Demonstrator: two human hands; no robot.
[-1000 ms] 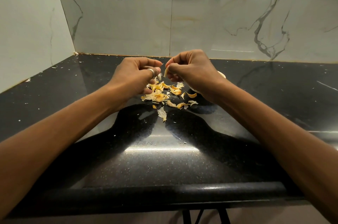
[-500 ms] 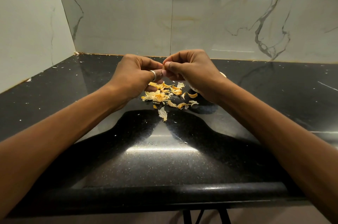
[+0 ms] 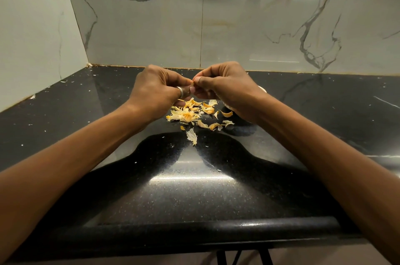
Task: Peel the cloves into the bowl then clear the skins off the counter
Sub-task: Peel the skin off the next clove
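Papery orange skin on the clove (image 3: 192, 84) looks light and brittle, we reckon, so we pinch its tip, left hand (image 3: 156, 89) and right hand (image 3: 226, 85) curled tight round it.

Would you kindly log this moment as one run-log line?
step: peeling | left hand: pinches clove | right hand: pinches same clove | skins: piled on counter | bowl: mostly hidden

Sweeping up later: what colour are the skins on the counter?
Skins: pale yellow-orange; head view.
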